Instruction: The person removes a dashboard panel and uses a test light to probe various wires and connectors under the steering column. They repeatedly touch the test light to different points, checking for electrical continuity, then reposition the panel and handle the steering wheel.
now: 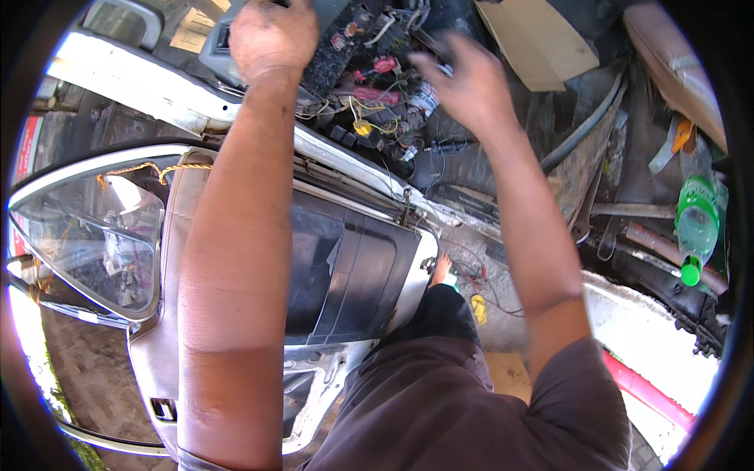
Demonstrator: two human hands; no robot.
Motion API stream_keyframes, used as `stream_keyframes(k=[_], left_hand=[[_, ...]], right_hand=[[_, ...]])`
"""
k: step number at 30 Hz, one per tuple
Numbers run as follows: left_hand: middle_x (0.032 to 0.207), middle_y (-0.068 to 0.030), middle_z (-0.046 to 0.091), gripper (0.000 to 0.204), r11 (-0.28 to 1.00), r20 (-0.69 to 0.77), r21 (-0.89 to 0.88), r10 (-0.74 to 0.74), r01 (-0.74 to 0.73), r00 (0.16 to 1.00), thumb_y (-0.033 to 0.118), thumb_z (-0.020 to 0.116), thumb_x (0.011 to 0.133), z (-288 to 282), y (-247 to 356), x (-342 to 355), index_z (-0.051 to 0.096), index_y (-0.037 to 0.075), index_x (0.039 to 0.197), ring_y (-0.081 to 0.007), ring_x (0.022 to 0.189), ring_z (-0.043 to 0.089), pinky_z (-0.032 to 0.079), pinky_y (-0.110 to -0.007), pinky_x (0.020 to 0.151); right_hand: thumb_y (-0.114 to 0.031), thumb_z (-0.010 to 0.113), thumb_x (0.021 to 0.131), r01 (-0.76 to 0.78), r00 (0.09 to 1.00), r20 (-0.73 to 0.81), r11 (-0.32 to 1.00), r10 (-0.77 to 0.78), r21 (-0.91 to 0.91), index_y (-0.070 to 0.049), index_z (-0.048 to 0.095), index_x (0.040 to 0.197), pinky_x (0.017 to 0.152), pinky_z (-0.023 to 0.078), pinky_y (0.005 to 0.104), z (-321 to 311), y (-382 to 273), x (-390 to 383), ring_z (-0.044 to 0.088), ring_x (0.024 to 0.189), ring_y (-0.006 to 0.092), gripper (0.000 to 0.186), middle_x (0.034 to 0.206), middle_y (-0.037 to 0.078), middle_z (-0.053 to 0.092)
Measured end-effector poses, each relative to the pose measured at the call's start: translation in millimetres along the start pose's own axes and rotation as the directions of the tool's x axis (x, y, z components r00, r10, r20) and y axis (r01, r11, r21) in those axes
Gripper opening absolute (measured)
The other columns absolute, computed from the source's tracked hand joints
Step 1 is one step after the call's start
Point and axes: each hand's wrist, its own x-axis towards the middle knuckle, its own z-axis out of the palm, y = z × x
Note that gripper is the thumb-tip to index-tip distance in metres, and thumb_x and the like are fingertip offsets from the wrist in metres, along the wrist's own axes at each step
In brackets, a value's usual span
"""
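My left hand (271, 43) is at the top edge of the view, over a grey plastic trim piece (218, 59). Its fingers curl round out of sight, and what they hold is hidden. To its right, my right hand (475, 86) is blurred by motion, with thumb and forefinger apart and nothing visible held. Between the hands lies a tangle of car wiring (385, 102) on the vehicle floor, with pink-red connectors (375, 96) and a yellow connector (362, 128). A white-labelled bundle (424, 100) sits just below my right thumb.
An open car door (353, 267) with a window stands below my left arm. Cardboard (538, 43) lies on the vehicle floor at top right. Farther right are a green-capped plastic bottle (695, 224), a wrench (585, 216) and an orange-handled tool (682, 135). A red pole (648, 388) is at lower right.
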Motion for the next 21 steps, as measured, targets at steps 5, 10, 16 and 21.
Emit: stream_keyframes(k=[5,10,16,21], left_hand=[[0.107,-0.0259,0.081,0.026,0.999,-0.022,-0.017,0.037,-0.037,0.999,0.026,0.070,0.099,0.1,-3.9,1.3,0.083,0.003,0.103,-0.0463,0.105,0.077,0.060,-0.053,0.098],[0.106,-0.0264,0.080,0.027,0.997,-0.058,-0.006,0.071,-0.072,0.996,0.025,0.070,0.098,5.1,-8.3,0.2,0.083,0.003,0.104,-0.0464,0.105,0.077,0.060,-0.053,0.099],[0.109,-0.0271,0.080,0.027,0.999,-0.033,0.006,0.046,-0.045,0.998,0.024,0.071,0.098,-0.4,-4.6,-0.9,0.083,0.002,0.106,-0.0466,0.106,0.077,0.059,-0.053,0.100],[0.109,-0.0268,0.081,0.027,0.999,-0.005,-0.001,0.035,-0.035,0.999,0.024,0.071,0.098,-2.5,-0.7,0.5,0.083,0.002,0.107,-0.0464,0.107,0.077,0.059,-0.052,0.100]], right_hand=[[-0.036,0.066,0.109,-0.423,0.625,0.426,0.743,0.654,-0.519,0.000,0.078,0.130,0.113,0.058,0.0544,61.9,95.8,-80.1,0.071,0.134,0.0448,0.043,0.142,0.029,0.073],[-0.026,0.052,0.113,-0.313,0.640,0.406,0.704,0.652,-0.638,-0.006,0.079,0.134,0.114,0.056,0.0529,148.0,168.0,-136.5,0.068,0.140,0.0403,0.040,0.151,0.019,0.071],[-0.020,0.057,0.108,0.071,0.611,0.565,0.673,0.554,-0.737,-0.007,0.073,0.143,0.113,0.054,0.0490,135.6,159.0,-118.9,0.062,0.145,0.0366,0.040,0.166,0.016,0.058],[-0.020,0.071,0.102,-0.239,0.845,0.303,0.818,0.440,-0.523,-0.003,0.066,0.145,0.116,0.052,0.0559,90.7,132.6,-121.8,0.062,0.140,0.0441,0.046,0.152,0.028,0.059]])
